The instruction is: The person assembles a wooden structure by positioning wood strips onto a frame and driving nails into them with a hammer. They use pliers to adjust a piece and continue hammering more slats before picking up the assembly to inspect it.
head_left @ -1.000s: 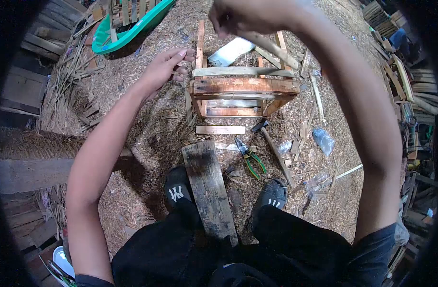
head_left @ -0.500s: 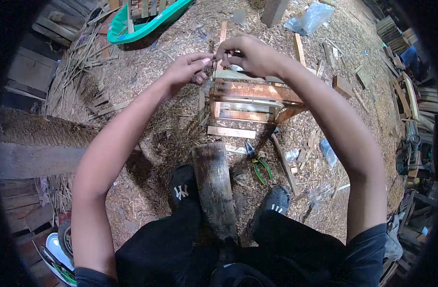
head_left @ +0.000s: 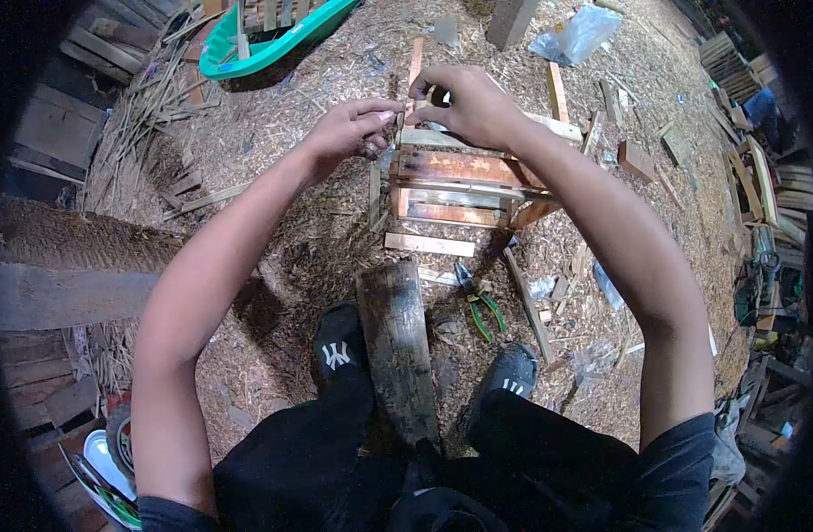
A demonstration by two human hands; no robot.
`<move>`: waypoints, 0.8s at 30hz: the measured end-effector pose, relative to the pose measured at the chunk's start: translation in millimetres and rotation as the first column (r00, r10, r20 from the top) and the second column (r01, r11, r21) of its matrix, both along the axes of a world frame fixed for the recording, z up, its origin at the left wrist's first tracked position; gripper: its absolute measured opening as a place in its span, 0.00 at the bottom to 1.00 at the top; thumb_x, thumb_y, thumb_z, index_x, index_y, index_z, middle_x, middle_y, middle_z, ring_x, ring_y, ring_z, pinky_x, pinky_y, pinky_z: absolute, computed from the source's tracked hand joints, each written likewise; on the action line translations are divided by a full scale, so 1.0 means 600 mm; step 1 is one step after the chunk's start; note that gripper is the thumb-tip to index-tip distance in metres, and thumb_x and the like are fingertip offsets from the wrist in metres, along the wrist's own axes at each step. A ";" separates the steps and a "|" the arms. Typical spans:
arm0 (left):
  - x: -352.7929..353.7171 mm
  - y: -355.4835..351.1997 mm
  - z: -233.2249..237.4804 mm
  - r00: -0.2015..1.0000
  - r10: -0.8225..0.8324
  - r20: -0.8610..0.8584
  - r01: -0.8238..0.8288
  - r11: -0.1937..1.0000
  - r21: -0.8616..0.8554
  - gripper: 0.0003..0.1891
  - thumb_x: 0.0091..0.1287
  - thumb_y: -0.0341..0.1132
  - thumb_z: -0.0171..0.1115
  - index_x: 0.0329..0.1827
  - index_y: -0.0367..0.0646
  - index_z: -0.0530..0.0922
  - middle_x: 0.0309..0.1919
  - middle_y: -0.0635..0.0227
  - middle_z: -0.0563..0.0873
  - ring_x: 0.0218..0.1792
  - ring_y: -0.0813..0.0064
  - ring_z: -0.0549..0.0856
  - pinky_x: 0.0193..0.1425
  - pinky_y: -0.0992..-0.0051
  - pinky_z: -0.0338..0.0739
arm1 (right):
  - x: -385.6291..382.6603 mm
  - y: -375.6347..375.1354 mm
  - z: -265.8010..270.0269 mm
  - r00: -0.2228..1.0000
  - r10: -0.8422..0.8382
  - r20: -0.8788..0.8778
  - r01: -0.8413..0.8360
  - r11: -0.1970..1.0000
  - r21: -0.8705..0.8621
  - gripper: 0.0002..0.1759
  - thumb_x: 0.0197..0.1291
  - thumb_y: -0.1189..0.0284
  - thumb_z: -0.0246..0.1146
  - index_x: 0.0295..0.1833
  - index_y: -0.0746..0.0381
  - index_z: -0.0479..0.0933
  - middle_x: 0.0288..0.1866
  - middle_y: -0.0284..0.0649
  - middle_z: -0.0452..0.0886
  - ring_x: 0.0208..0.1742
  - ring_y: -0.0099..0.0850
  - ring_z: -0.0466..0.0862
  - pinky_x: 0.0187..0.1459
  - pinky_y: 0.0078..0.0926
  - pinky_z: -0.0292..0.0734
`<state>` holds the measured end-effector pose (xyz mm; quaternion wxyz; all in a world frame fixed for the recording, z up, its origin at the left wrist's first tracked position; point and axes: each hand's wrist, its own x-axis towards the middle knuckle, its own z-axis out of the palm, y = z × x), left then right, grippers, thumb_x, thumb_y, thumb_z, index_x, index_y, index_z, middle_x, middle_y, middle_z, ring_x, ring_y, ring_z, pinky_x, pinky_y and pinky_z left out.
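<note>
My left hand (head_left: pixel 349 131) is held out in front of me, thumb and forefinger pinched together. Facing it, my right hand (head_left: pixel 470 106) curls thumb and fingers toward the same spot, with the fingertips of both hands close together. Whatever sits between the fingertips is thin and too small to name. Just below the hands is a wooden frame (head_left: pixel 464 166) of reddish and pale slats, partly covered by my right hand and forearm. Pliers with green and black handles (head_left: pixel 483 312) lie on the ground nearer my feet.
A dark, worn plank (head_left: pixel 396 346) lies between my shoes. Wood shavings and offcuts cover the ground. A green plastic tub (head_left: pixel 282 51) holds wood at upper left. A clear plastic bag (head_left: pixel 577 35) lies at upper right, near a wooden post (head_left: pixel 510 22).
My right hand's fingers have shifted slightly and now show a rounder gap between thumb and forefinger. My left hand stays almost in place. The pliers and wooden frame have not moved.
</note>
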<state>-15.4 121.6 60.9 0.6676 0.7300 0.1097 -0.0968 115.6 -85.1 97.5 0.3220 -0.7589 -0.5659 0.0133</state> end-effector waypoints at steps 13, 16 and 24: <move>-0.004 -0.013 0.009 0.997 0.075 -0.035 -0.075 0.997 0.022 0.20 0.79 0.45 0.62 0.69 0.49 0.82 0.50 0.77 0.86 0.41 0.85 0.81 0.47 0.76 0.78 | 0.012 -0.077 0.014 0.996 0.075 0.040 -0.074 0.996 -0.040 0.19 0.70 0.61 0.69 0.61 0.60 0.84 0.56 0.48 0.87 0.54 0.44 0.88 0.57 0.43 0.83; -0.002 -0.017 0.007 0.992 0.115 -0.042 -0.113 0.992 0.048 0.20 0.80 0.45 0.61 0.69 0.47 0.82 0.48 0.77 0.87 0.38 0.86 0.81 0.44 0.79 0.77 | 0.030 -0.149 0.029 0.993 -0.080 0.091 0.092 0.986 -0.139 0.20 0.71 0.62 0.68 0.63 0.60 0.83 0.60 0.46 0.86 0.61 0.43 0.85 0.65 0.43 0.79; 0.024 -0.028 0.009 0.989 0.142 -0.034 -0.140 0.988 0.067 0.22 0.80 0.47 0.60 0.69 0.42 0.81 0.51 0.70 0.86 0.41 0.83 0.82 0.44 0.78 0.79 | 0.047 -0.278 0.000 0.923 -0.385 0.011 0.383 0.916 -0.122 0.21 0.67 0.62 0.72 0.59 0.64 0.86 0.66 0.44 0.82 0.64 0.41 0.84 0.64 0.40 0.79</move>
